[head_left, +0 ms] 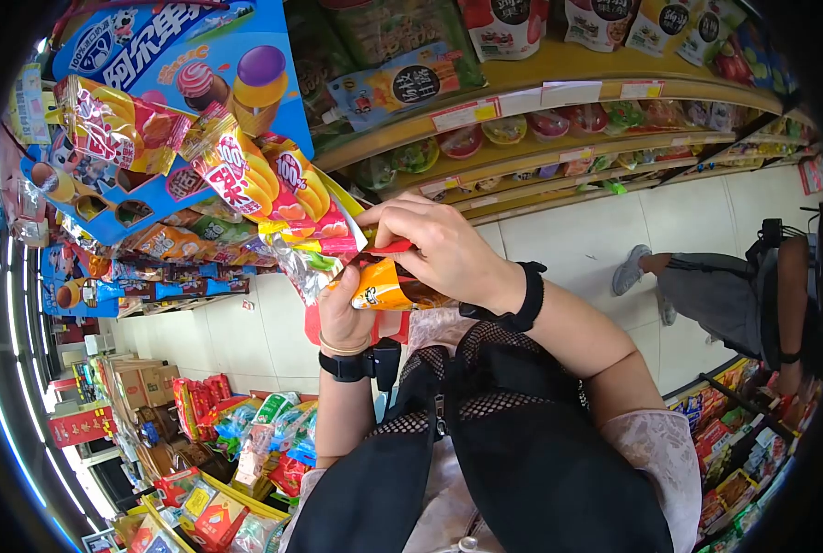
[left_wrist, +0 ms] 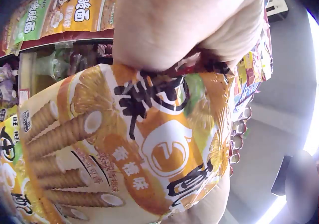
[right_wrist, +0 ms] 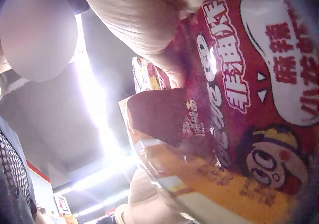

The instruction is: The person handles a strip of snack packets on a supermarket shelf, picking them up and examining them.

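Observation:
In the head view, an orange bag of rolled wafers (head_left: 385, 284) stands between the two hands. My left hand (head_left: 345, 311) grips it from below, its thumb on the front and its other fingers hidden. The left wrist view shows the bag's printed face (left_wrist: 149, 139) close up, with wafer rolls and orange slices on it. My right hand (head_left: 444, 241) reaches over the top and holds a red snack bag (right_wrist: 249, 74) with a cartoon face on it. This red bag overlaps the orange one in the right wrist view.
Pink-and-yellow fruit snack packs (head_left: 254, 175) hang just beyond the hands, before a blue ice-cream-cone display box (head_left: 278, 83). A yellow-edged shelf (head_left: 522, 78) of jelly cups and pouches runs across the back. Another person (head_left: 720, 290) stands at the right. Snack bins (head_left: 254, 433) are at lower left.

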Demonstrator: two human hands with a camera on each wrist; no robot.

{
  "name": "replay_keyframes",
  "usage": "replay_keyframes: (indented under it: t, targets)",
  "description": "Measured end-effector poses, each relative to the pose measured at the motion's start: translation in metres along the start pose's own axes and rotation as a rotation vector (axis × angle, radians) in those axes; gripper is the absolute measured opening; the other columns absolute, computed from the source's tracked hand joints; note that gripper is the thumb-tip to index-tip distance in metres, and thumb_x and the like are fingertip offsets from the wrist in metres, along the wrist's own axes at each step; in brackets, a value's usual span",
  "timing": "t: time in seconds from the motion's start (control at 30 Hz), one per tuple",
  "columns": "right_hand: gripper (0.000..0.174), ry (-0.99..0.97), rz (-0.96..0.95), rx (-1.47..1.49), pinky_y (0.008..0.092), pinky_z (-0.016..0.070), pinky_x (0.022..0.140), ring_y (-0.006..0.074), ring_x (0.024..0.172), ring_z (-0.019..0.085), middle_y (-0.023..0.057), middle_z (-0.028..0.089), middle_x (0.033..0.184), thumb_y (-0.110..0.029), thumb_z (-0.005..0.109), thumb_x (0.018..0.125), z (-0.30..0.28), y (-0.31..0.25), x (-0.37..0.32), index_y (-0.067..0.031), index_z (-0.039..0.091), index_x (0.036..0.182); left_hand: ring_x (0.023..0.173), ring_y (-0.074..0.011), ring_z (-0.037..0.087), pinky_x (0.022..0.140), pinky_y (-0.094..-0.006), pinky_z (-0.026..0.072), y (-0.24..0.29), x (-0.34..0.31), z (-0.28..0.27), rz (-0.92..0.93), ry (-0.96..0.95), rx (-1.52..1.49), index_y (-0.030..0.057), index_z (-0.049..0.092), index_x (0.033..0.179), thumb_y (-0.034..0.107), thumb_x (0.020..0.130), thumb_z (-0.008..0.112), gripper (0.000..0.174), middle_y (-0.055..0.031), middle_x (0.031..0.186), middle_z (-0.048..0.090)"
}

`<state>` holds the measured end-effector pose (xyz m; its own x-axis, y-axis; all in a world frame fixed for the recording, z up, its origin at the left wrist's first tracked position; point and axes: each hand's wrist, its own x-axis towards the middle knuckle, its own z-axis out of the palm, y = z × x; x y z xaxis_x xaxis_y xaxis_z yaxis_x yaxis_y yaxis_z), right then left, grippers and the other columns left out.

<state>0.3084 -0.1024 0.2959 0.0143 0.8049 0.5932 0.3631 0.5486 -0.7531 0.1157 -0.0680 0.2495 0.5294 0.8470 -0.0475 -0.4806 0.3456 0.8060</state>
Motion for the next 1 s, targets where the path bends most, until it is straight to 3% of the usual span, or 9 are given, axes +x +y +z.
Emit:
replay_keyframes:
  t: [0.27, 0.67, 0.77, 0.83, 1.0]
  targets:
    - [0.009, 0.052, 0.181, 0.143, 0.0334, 0.0485, 0.06, 0.0284, 0.069, 0.064, 0.0142, 0.064, 0.074, -0.003, 0.063, 0.076, -0.006, -0.005, 0.01, 0.0021, 0.056, 0.079, 0.113, -0.0254, 0.051, 0.098, -0.0428, 0.0401, 0.003, -0.002, -0.003, -0.003, -0.04, 0.026, 0.0029, 0.038, 0.13, 0.019, 0.089, 0.056, 0.047, -0.0117, 0.122, 0.05]
    - [0.01, 0.041, 0.168, 0.063, 0.0341, 0.0484, 0.061, 0.0295, 0.069, 0.063, 0.0155, 0.064, 0.076, -0.008, 0.061, 0.08, -0.006, -0.008, 0.012, 0.0013, 0.059, 0.082, 0.11, -0.0247, 0.052, 0.094, -0.0397, 0.0429, 0.01, -0.004, -0.001, 0.024, 0.032, 0.104, 0.0001, 0.04, 0.127, 0.018, 0.087, 0.058, 0.047, -0.0125, 0.121, 0.051]
    - [0.01, 0.012, 0.171, 0.058, 0.0352, 0.0478, 0.064, 0.0301, 0.071, 0.062, 0.0148, 0.063, 0.077, -0.008, 0.06, 0.081, -0.006, -0.007, 0.01, 0.0015, 0.059, 0.084, 0.105, -0.0248, 0.055, 0.092, -0.0403, 0.0448, 0.01, -0.006, -0.004, 0.003, 0.0, 0.1, 0.0, 0.042, 0.125, 0.017, 0.087, 0.058, 0.044, -0.013, 0.117, 0.054]
    - [0.01, -0.001, 0.124, 0.041, 0.0356, 0.0474, 0.065, 0.03, 0.072, 0.061, 0.0141, 0.062, 0.076, -0.008, 0.06, 0.081, -0.006, -0.006, 0.011, 0.0014, 0.06, 0.085, 0.092, -0.0253, 0.062, 0.084, -0.0403, 0.0503, 0.011, -0.007, -0.004, -0.047, 0.085, 0.025, -0.0012, 0.046, 0.12, 0.008, 0.085, 0.059, 0.038, -0.0139, 0.103, 0.06]
    - [0.011, -0.051, 0.078, 0.001, 0.0363, 0.0464, 0.066, 0.0299, 0.074, 0.06, 0.0124, 0.061, 0.075, -0.008, 0.061, 0.079, -0.008, -0.005, 0.01, 0.001, 0.062, 0.084, 0.091, -0.026, 0.062, 0.083, -0.0407, 0.051, 0.013, -0.007, 0.001, -0.041, 0.043, 0.026, -0.0017, 0.047, 0.118, 0.007, 0.085, 0.058, 0.036, -0.0156, 0.101, 0.062]
